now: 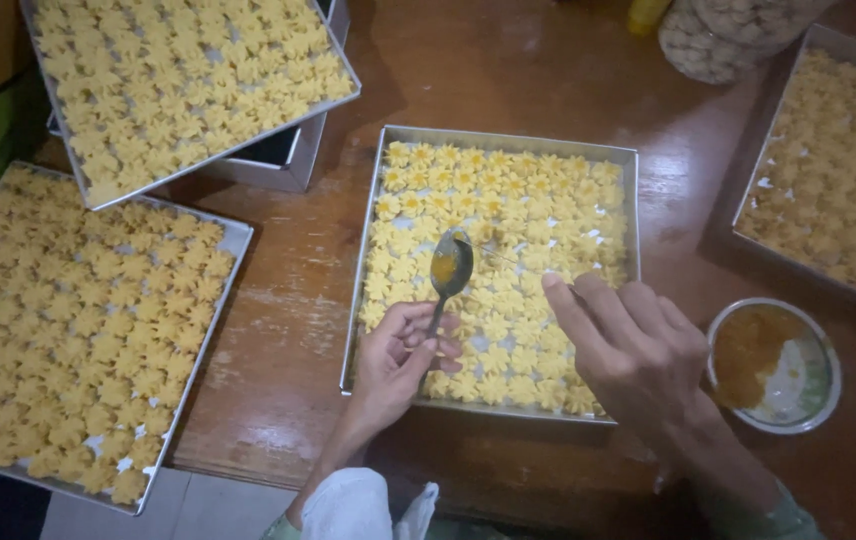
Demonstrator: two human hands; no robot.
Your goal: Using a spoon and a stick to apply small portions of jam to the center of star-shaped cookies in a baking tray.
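My left hand [398,360] holds a metal spoon [448,270] by its handle over the middle metal tray [366,250]. Orange filling lies in the spoon's bowl. The tray is packed with small yellow flower-shaped cookies [508,200]. My right hand [633,345] hovers over the tray's near right part and pinches a thin stick [508,257] whose tip reaches toward the spoon. A small metal bowl [773,365] with orange filling stands to the right of that hand.
Three more trays of the same cookies lie around: near left [78,330], far left [183,80] stacked on another tray, and far right [833,170]. A clear jar of round pieces [728,35] stands at the back. The brown wooden table [288,310] shows between them.
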